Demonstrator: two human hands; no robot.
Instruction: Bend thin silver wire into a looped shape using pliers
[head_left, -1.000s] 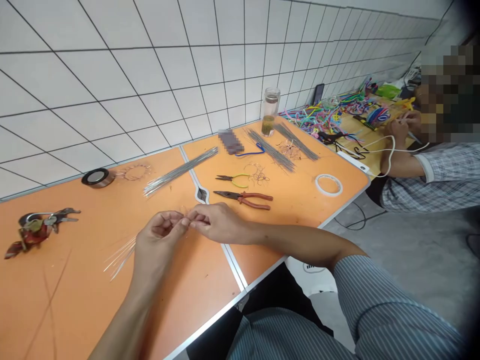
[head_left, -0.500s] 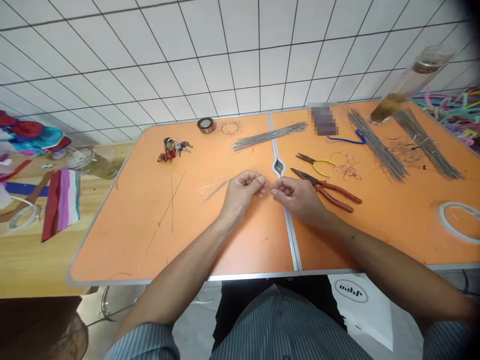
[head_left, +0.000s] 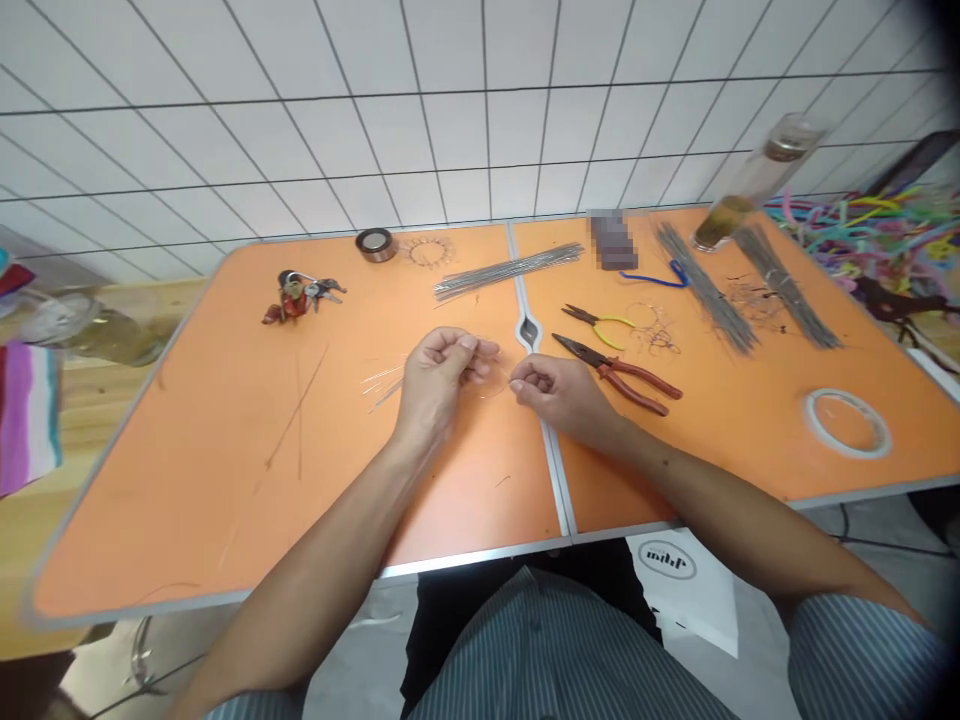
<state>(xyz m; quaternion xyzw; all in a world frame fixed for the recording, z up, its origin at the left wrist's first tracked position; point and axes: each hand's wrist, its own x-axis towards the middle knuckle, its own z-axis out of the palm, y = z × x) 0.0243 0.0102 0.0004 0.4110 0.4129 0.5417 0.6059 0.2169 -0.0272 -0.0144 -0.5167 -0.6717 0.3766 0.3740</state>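
Observation:
Between my hands is a thin wire loop, faint against the orange table. My left hand pinches one side of it between thumb and fingers. My right hand is closed, its thumb and forefinger pinched at the loop's right side. Several short cut wires lie partly hidden behind my left hand. Just beyond my right hand rest red-handled pliers and smaller yellow-handled pliers. A bundle of straight wires lies farther back, across the table's seam.
At the back left are a tape roll, a wire ring and keys. To the right lie wire bundles, a blue bent piece, a glass bottle and a white ring. A tiled wall stands behind.
The view has turned to the right, so the things on the table appear farther left. My hands have moved slightly apart, and more of the wire loop shows between them.

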